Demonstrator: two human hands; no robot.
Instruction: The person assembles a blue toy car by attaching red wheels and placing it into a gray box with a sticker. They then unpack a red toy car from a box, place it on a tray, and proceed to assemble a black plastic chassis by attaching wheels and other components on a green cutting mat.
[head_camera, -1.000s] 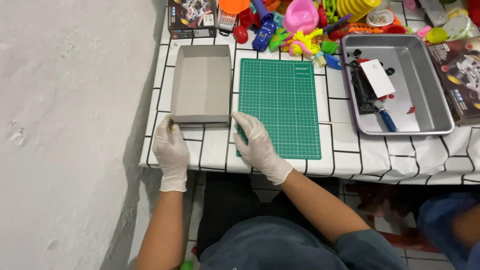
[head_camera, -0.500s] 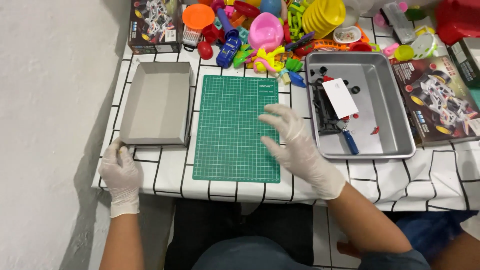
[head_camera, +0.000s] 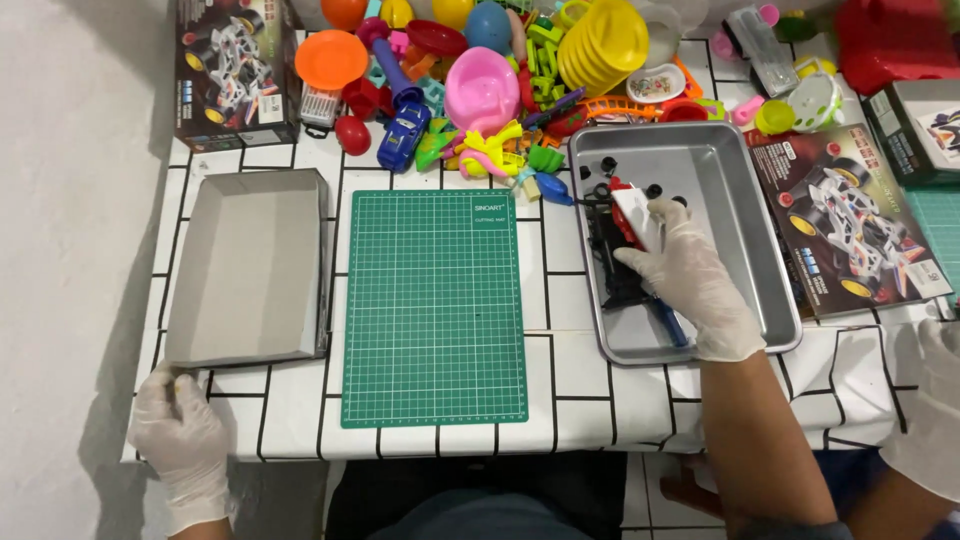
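Observation:
My right hand (head_camera: 690, 280), in a white glove, reaches into the metal tray (head_camera: 740, 200). Its fingertips rest on a white card (head_camera: 632, 215) and black toy parts (head_camera: 610, 260); whether they grip is not visible. A blue-handled tool (head_camera: 668, 322) lies partly under the palm. My gloved left hand (head_camera: 180, 440) rests at the table's near-left edge, just below the near corner of the empty grey box (head_camera: 250, 270). It holds nothing. A green cutting mat (head_camera: 435, 305) lies between the box and the tray.
A heap of colourful plastic toys (head_camera: 480, 90) fills the back of the table. Toy kit boxes stand at the back left (head_camera: 230, 70) and on the right (head_camera: 850, 220). Another person's gloved hand (head_camera: 935, 410) shows at the right edge.
My right hand has moved from over the cutting mat into the metal tray onto the card and black parts. My left hand has stayed at the table edge by the grey box.

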